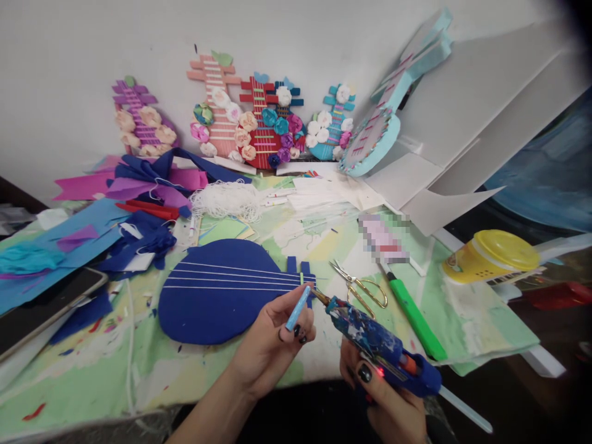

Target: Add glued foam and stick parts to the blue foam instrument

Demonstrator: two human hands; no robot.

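Between the fingertips of my left hand (277, 336) is a thin light-blue strip (298, 308), held tilted. My right hand (383, 388) is wrapped round a blue, paint-smeared hot glue gun (370, 333), its brass nozzle beside the strip's upper end; I cannot tell if they touch. A small red light glows on the gun, and a clear glue stick (465, 408) juts from its back. Beyond my left hand lies a dark-blue guitar-shaped foam cutout (217, 308) with white strings across it and a green strip on its neck, partly hidden by my fingers.
Gold-handled scissors (358, 287) and a green-handled tool (416, 314) lie to the right, near a yellow lidded tub (490, 256). White string (226, 200), foam scraps (148, 240) and a phone (46, 308) cover the left. Several decorated guitars (263, 129) lean on the wall.
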